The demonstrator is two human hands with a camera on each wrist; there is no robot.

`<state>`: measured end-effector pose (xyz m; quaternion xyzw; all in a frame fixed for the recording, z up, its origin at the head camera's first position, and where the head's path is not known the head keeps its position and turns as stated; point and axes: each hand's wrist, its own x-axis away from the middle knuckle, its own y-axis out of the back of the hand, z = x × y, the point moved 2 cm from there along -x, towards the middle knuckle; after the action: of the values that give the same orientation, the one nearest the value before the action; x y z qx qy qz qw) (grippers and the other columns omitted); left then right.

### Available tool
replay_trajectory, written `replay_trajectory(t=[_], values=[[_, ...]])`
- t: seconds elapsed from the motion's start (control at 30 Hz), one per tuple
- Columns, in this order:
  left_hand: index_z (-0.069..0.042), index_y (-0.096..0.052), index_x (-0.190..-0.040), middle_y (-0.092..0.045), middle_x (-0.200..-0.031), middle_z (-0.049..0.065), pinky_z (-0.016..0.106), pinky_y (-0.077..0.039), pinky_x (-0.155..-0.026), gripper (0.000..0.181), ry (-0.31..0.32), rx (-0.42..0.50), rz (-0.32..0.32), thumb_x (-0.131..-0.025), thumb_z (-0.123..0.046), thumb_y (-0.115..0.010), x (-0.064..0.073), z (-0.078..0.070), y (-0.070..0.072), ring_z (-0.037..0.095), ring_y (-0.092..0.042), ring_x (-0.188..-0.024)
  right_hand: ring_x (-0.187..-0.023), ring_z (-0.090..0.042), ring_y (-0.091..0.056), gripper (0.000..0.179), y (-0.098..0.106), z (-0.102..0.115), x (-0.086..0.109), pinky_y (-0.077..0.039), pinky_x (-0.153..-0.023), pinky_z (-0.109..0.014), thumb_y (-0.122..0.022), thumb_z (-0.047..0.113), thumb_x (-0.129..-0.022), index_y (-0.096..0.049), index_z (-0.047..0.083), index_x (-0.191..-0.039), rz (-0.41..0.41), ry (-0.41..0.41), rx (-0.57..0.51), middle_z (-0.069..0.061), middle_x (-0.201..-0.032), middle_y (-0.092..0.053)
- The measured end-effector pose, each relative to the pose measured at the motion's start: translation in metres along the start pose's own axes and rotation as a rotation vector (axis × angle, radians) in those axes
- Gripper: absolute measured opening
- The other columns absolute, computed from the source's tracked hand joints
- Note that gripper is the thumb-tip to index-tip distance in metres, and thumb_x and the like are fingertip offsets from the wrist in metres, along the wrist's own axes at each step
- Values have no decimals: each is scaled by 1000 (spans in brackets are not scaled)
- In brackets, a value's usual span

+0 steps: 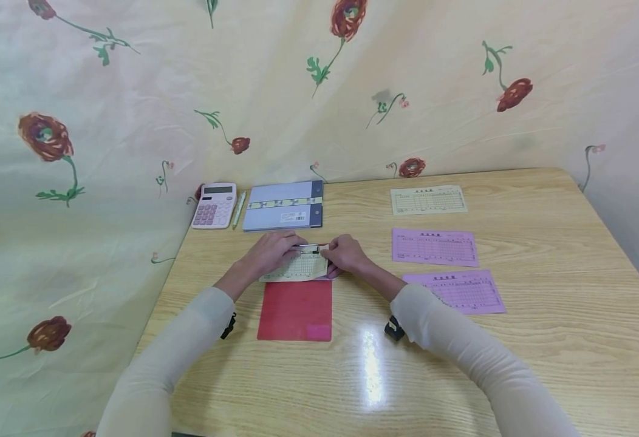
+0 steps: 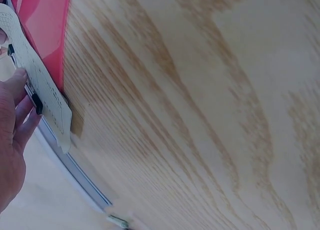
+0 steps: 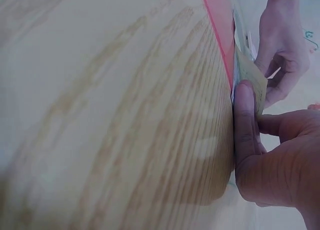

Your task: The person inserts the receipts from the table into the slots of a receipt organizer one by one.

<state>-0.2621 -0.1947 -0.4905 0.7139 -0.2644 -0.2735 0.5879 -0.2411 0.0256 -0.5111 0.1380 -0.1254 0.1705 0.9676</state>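
A red clip folder (image 1: pixel 294 311) lies on the table with a pale yellow printed slip (image 1: pixel 303 267) over its upper part. Along the folder's far edge runs a metal clip (image 2: pixel 25 80) with black ends. My left hand (image 1: pixel 274 254) pinches this clip between thumb and fingers. My right hand (image 1: pixel 347 254) pinches the slip's right edge between thumb and fingers, next to the clip's right end. In the right wrist view the slip (image 3: pixel 252 82) bends up off the folder. Whether its top edge sits under the clip is hidden by my fingers.
At the back left are a pink calculator (image 1: pixel 214 206), a pen (image 1: pixel 239 210) and a blue-grey notebook (image 1: pixel 276 215). On the right lie another pale slip (image 1: pixel 429 200) and two purple slips (image 1: pixel 434 247). A flowered cloth (image 1: pixel 276 79) hangs behind the table.
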Motion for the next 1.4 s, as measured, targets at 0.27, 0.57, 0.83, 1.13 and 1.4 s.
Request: replay_trajectory(t=[0.27, 0.57, 0.83, 1.13, 1.4], values=[[-11, -75, -131, -74, -115, 3, 35, -58, -86, 29, 11, 11, -9, -103, -17, -74, 0, 0, 0, 17, -70, -98, -47, -15, -65, 14, 3, 0, 4, -61, -53, -32, -69, 4, -102, -64, -7, -95, -14, 16, 45, -14, -65, -68], [-11, -76, -130, -74, -114, 2, 34, -58, -84, 28, 5, 2, -20, -103, -17, -74, -1, 0, 0, 16, -69, -95, -50, -16, -65, 9, 15, -3, 6, -62, -54, -32, -67, -1, -100, -66, -8, -106, -42, 24, 84, -15, -72, -69], [-11, -76, -130, -74, -113, 3, 35, -58, -83, 27, 4, 6, -22, -103, -16, -73, 0, -1, 0, 16, -68, -94, -53, -19, -65, 9, 23, -5, 7, -62, -56, -36, -62, -2, -102, -64, -8, -109, -28, 44, 40, -16, -75, -68], [-10, -75, -130, -74, -115, 3, 35, -58, -85, 28, 6, 1, -15, -104, -17, -73, 0, -1, 0, 17, -69, -97, -57, -19, -67, 16, 22, -3, 8, -61, -57, -32, -61, 1, -105, -66, -9, -115, -72, 96, 15, -19, -82, -72], [-8, -72, -133, -71, -114, 5, 33, -58, -85, 28, -70, -130, -10, -107, -17, -68, -2, -1, -4, 18, -67, -95, -64, -20, -72, 19, 20, 2, 9, -64, -64, -33, -63, -1, -103, -69, -14, -116, -93, 75, -22, -23, -91, -75]])
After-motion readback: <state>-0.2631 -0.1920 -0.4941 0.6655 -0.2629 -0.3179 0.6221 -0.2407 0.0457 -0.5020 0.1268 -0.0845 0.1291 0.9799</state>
